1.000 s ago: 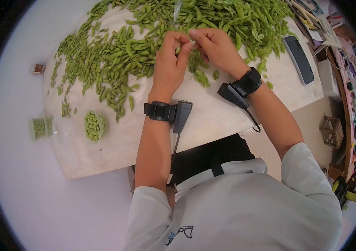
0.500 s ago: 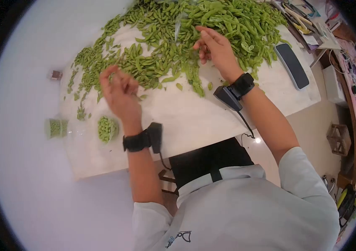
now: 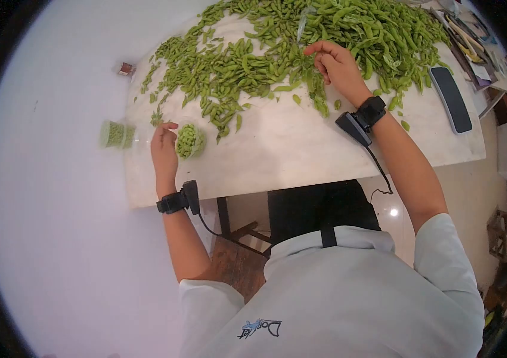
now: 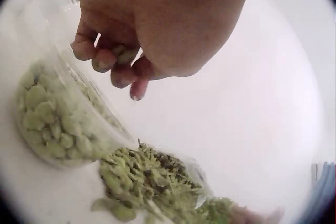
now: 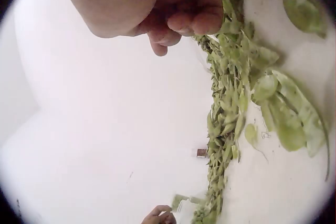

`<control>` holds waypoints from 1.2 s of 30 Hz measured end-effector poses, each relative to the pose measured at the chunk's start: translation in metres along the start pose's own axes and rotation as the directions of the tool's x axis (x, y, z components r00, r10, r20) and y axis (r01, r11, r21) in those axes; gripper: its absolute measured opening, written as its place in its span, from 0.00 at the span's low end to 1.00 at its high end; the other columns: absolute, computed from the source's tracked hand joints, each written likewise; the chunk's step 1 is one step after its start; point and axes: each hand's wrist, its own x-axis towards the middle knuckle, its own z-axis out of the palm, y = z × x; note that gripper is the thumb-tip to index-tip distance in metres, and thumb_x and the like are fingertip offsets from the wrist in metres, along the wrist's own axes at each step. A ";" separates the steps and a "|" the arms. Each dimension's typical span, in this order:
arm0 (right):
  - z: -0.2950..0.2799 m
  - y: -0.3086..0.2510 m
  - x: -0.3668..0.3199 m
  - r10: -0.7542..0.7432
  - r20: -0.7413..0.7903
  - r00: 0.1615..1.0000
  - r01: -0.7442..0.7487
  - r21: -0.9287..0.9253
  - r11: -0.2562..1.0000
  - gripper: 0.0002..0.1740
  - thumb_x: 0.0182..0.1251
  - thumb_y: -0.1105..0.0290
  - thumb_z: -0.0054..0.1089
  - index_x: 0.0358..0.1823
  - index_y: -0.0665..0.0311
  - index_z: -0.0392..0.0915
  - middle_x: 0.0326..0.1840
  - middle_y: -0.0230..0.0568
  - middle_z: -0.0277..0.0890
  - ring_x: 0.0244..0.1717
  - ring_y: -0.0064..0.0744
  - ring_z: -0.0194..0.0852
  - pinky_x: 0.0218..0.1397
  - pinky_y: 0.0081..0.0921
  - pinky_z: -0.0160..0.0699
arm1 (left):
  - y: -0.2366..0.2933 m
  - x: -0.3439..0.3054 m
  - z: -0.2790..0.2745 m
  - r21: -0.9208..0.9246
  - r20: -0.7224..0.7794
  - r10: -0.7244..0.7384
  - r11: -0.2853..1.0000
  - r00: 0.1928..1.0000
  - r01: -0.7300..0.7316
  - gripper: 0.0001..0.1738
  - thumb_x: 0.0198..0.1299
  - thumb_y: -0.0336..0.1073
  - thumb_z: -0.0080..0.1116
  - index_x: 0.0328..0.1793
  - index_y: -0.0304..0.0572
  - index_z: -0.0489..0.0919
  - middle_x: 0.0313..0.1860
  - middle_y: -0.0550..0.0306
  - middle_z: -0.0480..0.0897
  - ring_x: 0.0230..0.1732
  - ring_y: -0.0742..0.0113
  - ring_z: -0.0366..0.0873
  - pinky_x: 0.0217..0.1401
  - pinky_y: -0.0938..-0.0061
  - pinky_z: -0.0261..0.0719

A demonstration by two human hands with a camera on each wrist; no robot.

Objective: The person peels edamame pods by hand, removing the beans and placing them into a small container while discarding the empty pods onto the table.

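Note:
My left hand (image 3: 164, 144) is beside a clear plastic tub (image 3: 203, 144) of shelled green beans (image 3: 189, 138), at the table's left end. In the left wrist view, a green bean (image 4: 124, 54) shows among that hand's curled fingers, above the level of the tub's rim. Over the lower edge of the pod heap (image 3: 384, 36) hovers my right hand (image 3: 340, 68), its index finger extended and the others loosely bent. Nothing shows in its grasp. Split, empty pods (image 5: 289, 113) lie below it in the right wrist view.
A second tub of green beans (image 3: 114, 134) stands at the table's left edge, beyond the left hand. Loose pods (image 3: 235, 68) spread along the far side. A phone (image 3: 450, 99) lies at the right, near papers and tools (image 3: 468, 42). A small brown box (image 3: 126, 69) sits at the far left.
My left hand has parted from the right hand above the pods and swung left and toward me, to the tub of beans. The right hand stays near the pods, its fingers loosened.

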 end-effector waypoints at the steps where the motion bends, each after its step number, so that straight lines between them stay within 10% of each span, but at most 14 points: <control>1: 0.000 -0.001 -0.001 0.003 -0.006 1.000 -0.003 -0.010 1.000 0.15 0.61 0.75 0.39 0.42 0.66 0.77 0.18 0.27 0.63 0.19 0.16 0.56 0.23 0.17 0.57 | -0.001 -0.001 0.003 0.145 0.020 0.006 0.989 1.000 -0.009 0.12 0.60 0.30 0.43 0.46 0.39 0.77 0.23 0.63 0.68 0.22 0.76 0.61 0.26 0.80 0.61; 8: -0.001 0.000 -0.001 -0.001 -0.043 0.999 -0.003 -0.101 0.995 0.14 0.59 0.73 0.42 0.40 0.65 0.79 0.18 0.28 0.64 0.20 0.17 0.58 0.25 0.20 0.59 | 0.040 0.026 0.003 0.433 0.214 0.150 0.871 0.965 -0.231 0.12 0.61 0.31 0.43 0.41 0.37 0.79 0.32 0.50 0.81 0.28 0.64 0.74 0.35 0.71 0.70; 12: -0.002 0.003 0.001 -0.039 -0.049 0.998 0.030 -0.165 0.986 0.14 0.57 0.72 0.43 0.39 0.64 0.79 0.18 0.29 0.66 0.20 0.18 0.59 0.25 0.21 0.60 | 0.062 0.059 0.025 0.154 0.223 0.149 0.970 0.963 -0.186 0.16 0.63 0.38 0.43 0.33 0.35 0.78 0.29 0.52 0.81 0.31 0.59 0.76 0.37 0.73 0.70; 21: -0.004 -0.005 0.000 -0.007 -0.035 0.999 0.001 -0.162 0.987 0.15 0.57 0.72 0.42 0.38 0.66 0.79 0.22 0.34 0.70 0.23 0.21 0.62 0.28 0.22 0.64 | 0.085 0.099 0.120 0.361 0.248 0.299 0.854 0.922 -0.374 0.15 0.61 0.38 0.47 0.47 0.40 0.79 0.39 0.46 0.83 0.45 0.52 0.80 0.48 0.66 0.75; 24: -0.004 0.004 0.002 -0.074 -0.024 0.997 0.069 -0.164 0.984 0.13 0.62 0.73 0.41 0.39 0.64 0.77 0.19 0.22 0.60 0.18 0.12 0.53 0.20 0.15 0.55 | 0.078 0.104 0.139 0.395 0.259 0.232 0.861 0.938 -0.322 0.15 0.58 0.31 0.46 0.49 0.41 0.79 0.39 0.48 0.83 0.44 0.53 0.80 0.48 0.66 0.75; 30: -0.002 0.001 0.001 -0.097 -0.016 0.995 0.092 -0.211 0.973 0.12 0.61 0.74 0.42 0.39 0.65 0.77 0.19 0.23 0.62 0.19 0.12 0.54 0.21 0.15 0.54 | 0.077 0.109 0.142 -0.033 0.335 0.391 0.914 0.857 -0.404 0.21 0.52 0.21 0.43 0.51 0.41 0.78 0.41 0.52 0.83 0.42 0.56 0.79 0.49 0.67 0.75; 36: -0.002 0.002 0.001 -0.074 -0.019 0.997 0.069 -0.193 0.979 0.12 0.61 0.74 0.42 0.38 0.66 0.77 0.19 0.23 0.61 0.20 0.13 0.53 0.22 0.16 0.54 | 0.082 0.102 0.149 0.137 0.465 0.368 0.868 0.805 -0.477 0.18 0.52 0.24 0.46 0.49 0.40 0.78 0.40 0.53 0.83 0.41 0.58 0.79 0.47 0.68 0.75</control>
